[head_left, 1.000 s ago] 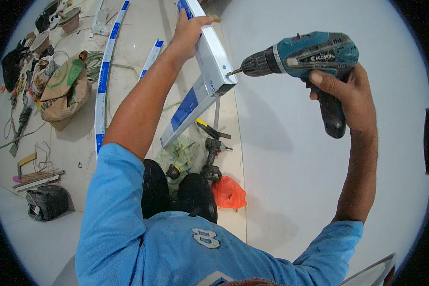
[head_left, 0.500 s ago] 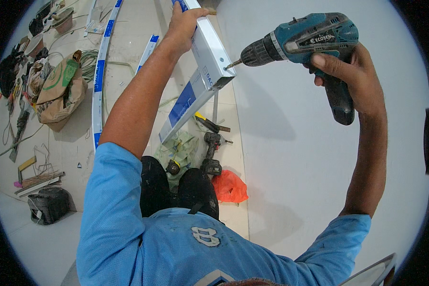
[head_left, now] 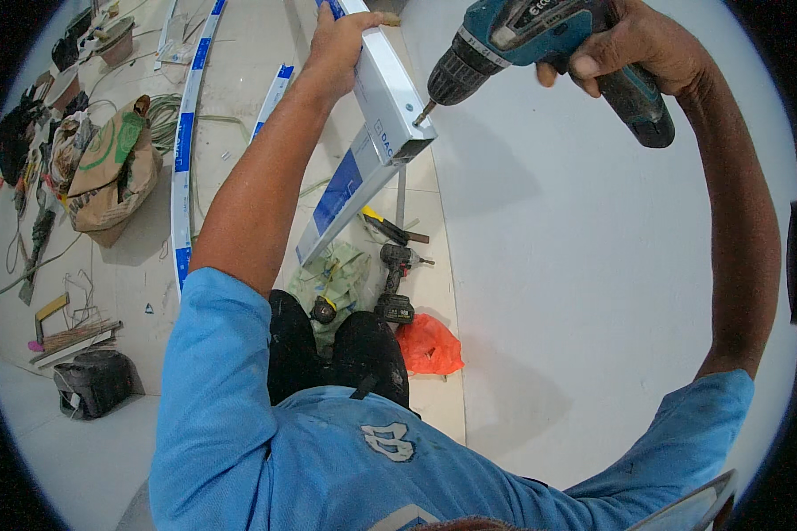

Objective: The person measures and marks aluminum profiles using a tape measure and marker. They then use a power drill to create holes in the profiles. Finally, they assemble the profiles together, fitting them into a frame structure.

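The person's right grip (head_left: 648,49) is closed around the handle of a blue and black drill (head_left: 549,22). The top of the drill is cut off by the upper edge. The thin drill bit (head_left: 425,112) points down at the corner of a white frame (head_left: 385,80), up in front of the person. Its tip is too small to tell if it sits in a hole. The left grip (head_left: 350,35) is holding the frame higher up, and some of its fingers are hidden behind it. The frame's far end is cut off too. A second bar (head_left: 338,193) with blue tape slants down from the corner.

The left arm is in the way of a short bar (head_left: 273,99) on the floor (head_left: 230,190). A dark power tool (head_left: 396,288) lies by a green bag (head_left: 350,270) and a red bag (head_left: 429,343). On the left are a brown paper bag (head_left: 115,181), a long bar (head_left: 183,146) and a black box (head_left: 97,382). The pile (head_left: 27,142) farther left is hard to make out.
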Motion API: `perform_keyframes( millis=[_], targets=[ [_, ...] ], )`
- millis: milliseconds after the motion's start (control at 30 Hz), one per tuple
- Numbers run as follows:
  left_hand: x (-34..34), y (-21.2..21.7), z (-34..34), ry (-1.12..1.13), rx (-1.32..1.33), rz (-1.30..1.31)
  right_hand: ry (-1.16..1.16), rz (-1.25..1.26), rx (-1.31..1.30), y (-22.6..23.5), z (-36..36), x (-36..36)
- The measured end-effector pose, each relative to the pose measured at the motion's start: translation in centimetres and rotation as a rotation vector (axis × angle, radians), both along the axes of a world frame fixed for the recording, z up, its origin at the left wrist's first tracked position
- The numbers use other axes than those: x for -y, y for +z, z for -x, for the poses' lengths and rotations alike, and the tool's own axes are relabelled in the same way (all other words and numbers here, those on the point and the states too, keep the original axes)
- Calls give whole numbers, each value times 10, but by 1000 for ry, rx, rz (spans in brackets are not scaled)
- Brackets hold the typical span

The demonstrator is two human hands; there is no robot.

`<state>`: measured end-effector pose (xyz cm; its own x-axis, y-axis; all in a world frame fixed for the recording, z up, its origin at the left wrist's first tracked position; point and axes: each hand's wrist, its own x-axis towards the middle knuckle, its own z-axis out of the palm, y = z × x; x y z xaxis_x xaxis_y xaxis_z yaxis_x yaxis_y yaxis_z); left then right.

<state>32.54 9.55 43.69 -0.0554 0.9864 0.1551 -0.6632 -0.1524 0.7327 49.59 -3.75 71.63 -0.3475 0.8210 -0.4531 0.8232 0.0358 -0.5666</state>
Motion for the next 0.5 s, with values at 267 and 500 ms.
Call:
perform_keyframes(
  millis=[267,500],
  targets=[
    [4,-2,11,-18,31,-22,139,67,36,0,2,-20],
    [-2,-5,15,-32,16,-26,135,24,96,9,27,0]
  ],
)
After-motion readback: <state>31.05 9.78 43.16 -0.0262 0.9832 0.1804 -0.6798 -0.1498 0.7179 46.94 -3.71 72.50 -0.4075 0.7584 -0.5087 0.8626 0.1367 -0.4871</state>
